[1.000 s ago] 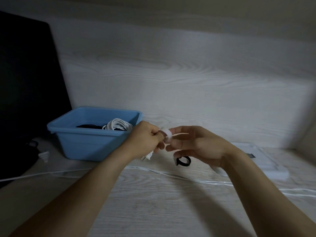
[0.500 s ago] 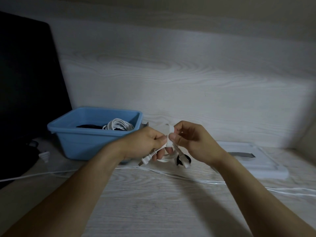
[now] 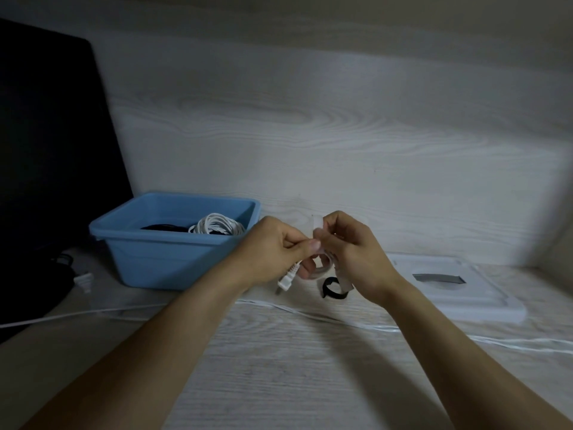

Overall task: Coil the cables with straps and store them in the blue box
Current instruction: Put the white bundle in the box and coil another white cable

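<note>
My left hand grips a small coil of white cable above the desk; one white plug hangs below its fingers. My right hand pinches a white strap that stands up between the two hands at the coil. The blue box stands just left of my hands. Inside it lie a coiled white cable and a dark coil. A black strap loop lies on the desk under my right hand.
A long white cable runs across the wooden desk in front of my arms. A white flat lid lies at the right against the back panel. A dark monitor stands at the left, with dark gear below it.
My right hand has closed from spread fingers onto the white strap and moved in against my left hand. The strap end now stands up between the hands.
</note>
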{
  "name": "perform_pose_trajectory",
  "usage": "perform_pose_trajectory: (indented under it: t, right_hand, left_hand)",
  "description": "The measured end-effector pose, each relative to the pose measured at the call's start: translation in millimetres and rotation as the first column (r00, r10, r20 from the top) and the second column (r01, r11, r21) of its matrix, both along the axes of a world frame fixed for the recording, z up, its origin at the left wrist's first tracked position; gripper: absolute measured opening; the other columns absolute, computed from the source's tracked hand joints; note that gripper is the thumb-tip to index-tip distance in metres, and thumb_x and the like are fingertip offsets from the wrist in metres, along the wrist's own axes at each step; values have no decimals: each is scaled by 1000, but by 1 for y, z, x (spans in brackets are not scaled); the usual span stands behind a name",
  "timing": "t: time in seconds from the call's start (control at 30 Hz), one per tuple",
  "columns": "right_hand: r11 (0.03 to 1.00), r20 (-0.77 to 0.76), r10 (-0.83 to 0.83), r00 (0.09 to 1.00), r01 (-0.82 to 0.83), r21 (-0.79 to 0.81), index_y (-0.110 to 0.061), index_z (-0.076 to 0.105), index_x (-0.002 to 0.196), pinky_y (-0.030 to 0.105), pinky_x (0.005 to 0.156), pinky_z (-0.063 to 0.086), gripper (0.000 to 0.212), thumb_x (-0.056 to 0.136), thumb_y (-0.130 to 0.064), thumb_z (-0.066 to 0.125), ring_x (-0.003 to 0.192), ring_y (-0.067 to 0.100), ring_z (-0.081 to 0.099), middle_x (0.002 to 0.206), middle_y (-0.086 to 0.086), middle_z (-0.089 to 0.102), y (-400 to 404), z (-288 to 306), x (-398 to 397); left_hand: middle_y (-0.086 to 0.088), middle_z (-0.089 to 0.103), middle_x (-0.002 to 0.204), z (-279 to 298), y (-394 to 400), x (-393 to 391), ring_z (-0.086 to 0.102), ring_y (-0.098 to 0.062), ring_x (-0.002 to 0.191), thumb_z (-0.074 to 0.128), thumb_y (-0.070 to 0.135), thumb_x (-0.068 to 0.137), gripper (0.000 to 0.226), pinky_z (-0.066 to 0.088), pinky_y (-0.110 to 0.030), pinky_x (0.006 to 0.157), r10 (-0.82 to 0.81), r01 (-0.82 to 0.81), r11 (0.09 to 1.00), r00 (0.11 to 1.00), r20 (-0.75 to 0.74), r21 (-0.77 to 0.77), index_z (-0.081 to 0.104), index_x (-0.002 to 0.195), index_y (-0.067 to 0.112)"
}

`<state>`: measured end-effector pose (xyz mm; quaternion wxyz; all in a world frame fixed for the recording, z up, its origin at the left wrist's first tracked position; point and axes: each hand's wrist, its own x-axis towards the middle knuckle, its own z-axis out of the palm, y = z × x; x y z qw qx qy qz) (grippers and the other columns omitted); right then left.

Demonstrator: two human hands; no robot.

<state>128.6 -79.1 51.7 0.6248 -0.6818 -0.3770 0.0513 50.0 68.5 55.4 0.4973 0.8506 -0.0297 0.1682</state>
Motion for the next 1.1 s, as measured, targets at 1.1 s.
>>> perform_pose_trajectory:
  t: [1.1]
  right_hand:
    - [982, -789, 86, 609, 79, 169, -3, 55, 61, 22, 40, 46, 30, 89, 4, 45, 40, 16, 48, 58, 11, 50, 11, 6, -11]
  left_hand:
    - [-2, 70, 75, -18, 0, 17, 58, -25, 67, 52, 16, 91, 23, 36, -37, 87, 48, -502, 734, 710, 702, 457, 69, 77, 8]
